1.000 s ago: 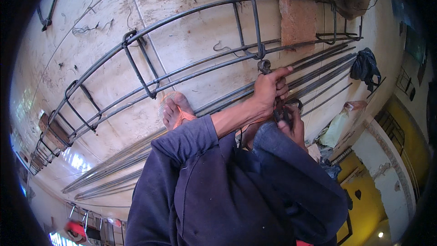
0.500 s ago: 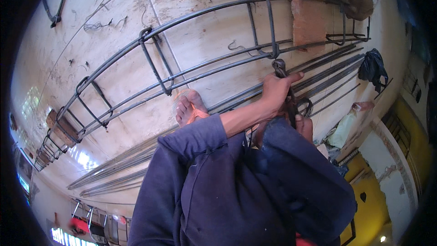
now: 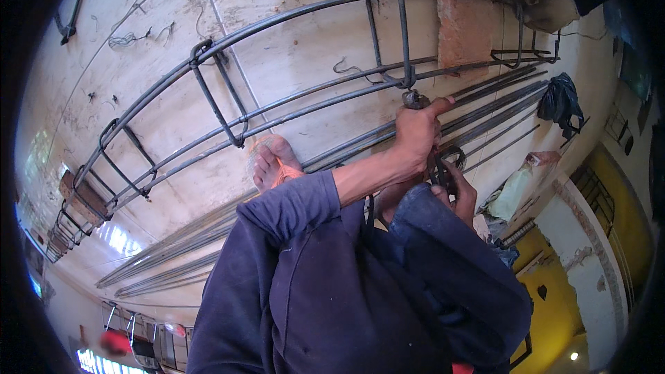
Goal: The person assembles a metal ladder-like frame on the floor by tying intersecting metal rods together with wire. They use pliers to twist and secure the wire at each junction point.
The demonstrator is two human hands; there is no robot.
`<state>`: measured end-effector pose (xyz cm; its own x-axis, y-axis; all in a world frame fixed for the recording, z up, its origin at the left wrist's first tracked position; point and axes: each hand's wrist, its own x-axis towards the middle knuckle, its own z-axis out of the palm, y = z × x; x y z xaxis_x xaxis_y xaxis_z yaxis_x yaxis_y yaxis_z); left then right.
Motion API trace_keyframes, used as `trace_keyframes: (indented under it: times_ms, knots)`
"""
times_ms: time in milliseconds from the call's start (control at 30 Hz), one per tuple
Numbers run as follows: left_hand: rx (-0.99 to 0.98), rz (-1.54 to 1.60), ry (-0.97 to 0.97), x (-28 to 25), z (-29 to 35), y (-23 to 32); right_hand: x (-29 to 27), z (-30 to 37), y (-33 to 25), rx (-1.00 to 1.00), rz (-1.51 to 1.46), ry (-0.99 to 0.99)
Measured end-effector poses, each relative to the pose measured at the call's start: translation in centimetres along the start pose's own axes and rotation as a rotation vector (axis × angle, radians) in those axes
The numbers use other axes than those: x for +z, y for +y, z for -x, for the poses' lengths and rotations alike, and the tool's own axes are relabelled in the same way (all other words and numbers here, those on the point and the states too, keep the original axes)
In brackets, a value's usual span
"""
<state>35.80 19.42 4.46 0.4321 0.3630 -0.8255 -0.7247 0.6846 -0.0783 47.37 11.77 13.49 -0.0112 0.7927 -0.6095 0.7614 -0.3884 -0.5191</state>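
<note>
Head view now: pale tiled floor (image 3: 305, 48) is filling the upper part, and the person's own dark clothing (image 3: 339, 291) is covering the lower middle. Across the tiles a long cage of dark steel bars (image 3: 277, 17) is lying in a curve bent by the lens, its hoops standing at intervals. Loose steel rods (image 3: 499, 105) are running alongside it in bundles, passing near the person's sandalled foot. A terracotta block (image 3: 464, 24) is sitting at the cage's right part, while a black plastic bag (image 3: 561, 104) is lying by the rod ends. Just above the bag, another person's bare limb (image 3: 554, 12), hand or foot I can't tell, is showing more plainly beside the cage than half a second ago, with a dark cuff now coming into sight. The left hand (image 3: 415, 135) is clenching a dark pincer-like tool (image 3: 416, 100) below its head, thumb pointing out to the right; that head is sitting just under the lower corner of a hoop, touching or not I can't tell, and is looking broader than before, when it was appearing narrow. The right hand (image 3: 462, 197) is staying near the handle ends, its fingers showing higher and more separately than half a second ago, and whether it is gripping them I can't tell. Far left, a small tangle of thin wire (image 3: 130, 39) is lying on the tiles
</note>
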Motion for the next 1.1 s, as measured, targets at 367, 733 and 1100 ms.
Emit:
trace_keyframes:
  times_ms: [367,733,1100]
  knots:
    - [0.093,-0.053,0.085,0.4,-0.9,-0.1,0.5,-0.6,1.3,-0.162,0.336,0.049]
    - [0.140,0.032,-0.230,-1.7,0.3,-0.5,0.5,-1.0,4.3,0.892,-1.670,-0.625]
    - [0.003,0.145,-0.073,-0.7,-0.2,-0.4,1.0,-0.3,3.1,0.186,-0.521,-0.138]
